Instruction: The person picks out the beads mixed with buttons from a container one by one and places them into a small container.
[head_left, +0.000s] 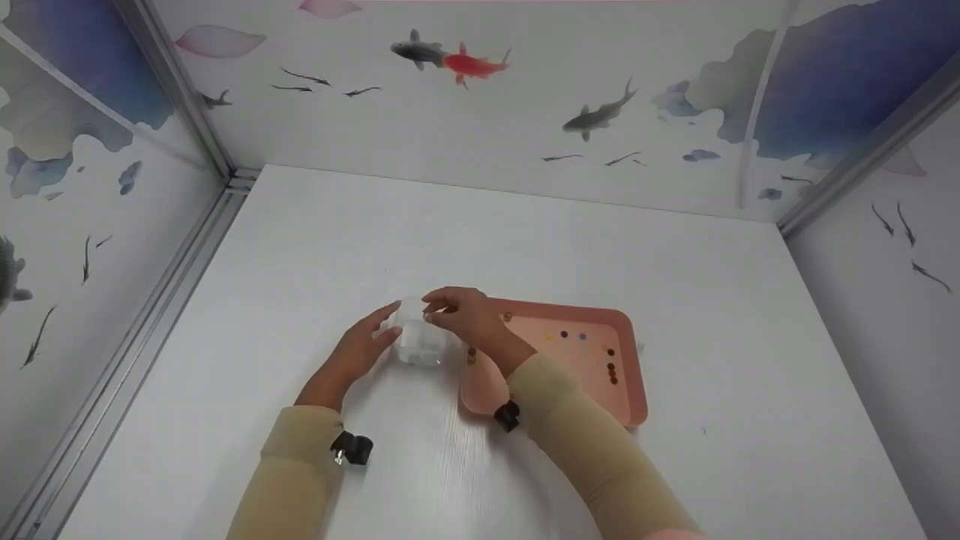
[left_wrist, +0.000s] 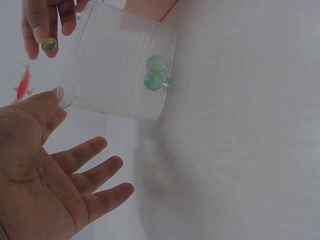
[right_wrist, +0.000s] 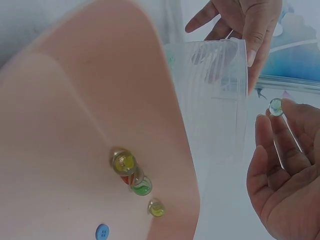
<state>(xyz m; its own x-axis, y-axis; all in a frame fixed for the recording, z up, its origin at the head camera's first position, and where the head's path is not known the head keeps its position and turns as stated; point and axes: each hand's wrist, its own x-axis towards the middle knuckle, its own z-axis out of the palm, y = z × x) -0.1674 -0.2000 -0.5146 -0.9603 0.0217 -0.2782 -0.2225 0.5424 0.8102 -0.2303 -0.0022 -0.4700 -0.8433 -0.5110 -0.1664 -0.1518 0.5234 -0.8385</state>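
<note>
A clear plastic container (head_left: 420, 341) stands on the table left of the pink tray. At its left side, my left hand (head_left: 364, 349) holds its rim with thumb and forefinger, while the other fingers (left_wrist: 95, 192) extend loosely apart from it. Two greenish glass marbles (left_wrist: 154, 74) show through the container's wall near its base. My right hand (head_left: 469, 319) is above the container's right edge. Between its fingertips it pinches a clear glass marble (right_wrist: 276, 107) with a yellowish swirl, also seen by the rim in the left wrist view.
The pink tray (head_left: 555, 307) lies under my right forearm. Several marbles (right_wrist: 124, 162) rest along its left side, and small coloured buttons, one of them blue (right_wrist: 102, 232), are spread inside. Printed panels (head_left: 480, 135) stand around the white table (head_left: 360, 217).
</note>
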